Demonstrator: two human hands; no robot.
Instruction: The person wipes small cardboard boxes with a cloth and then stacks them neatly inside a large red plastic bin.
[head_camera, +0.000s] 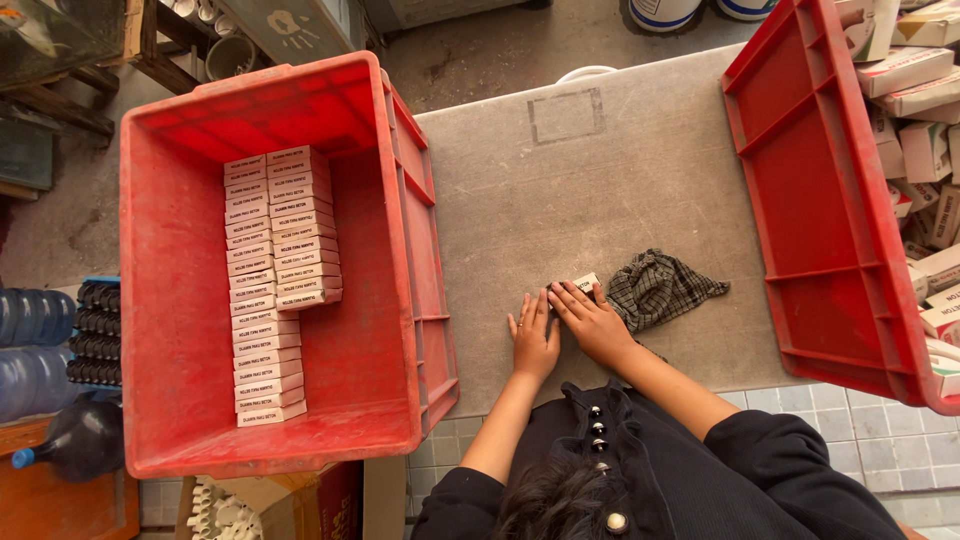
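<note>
Two red plastic crates (170, 300) (800, 200). Two rows of small white boxes (268, 280) stand in the left crate. One checked cloth (658, 288) and one small box (585, 283) lie on the surface (560, 200), with two hands (533, 340) (595, 322).

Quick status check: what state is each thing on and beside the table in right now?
Left crate: open, two rows of small boxes on edge, partly filled.
Right crate: open, loose boxes jumbled inside.
Small box on table: closed, lying flat under both hands.
Checked cloth: crumpled.
Left hand: flat, fingers extended.
Right hand: flat on the box.
</note>
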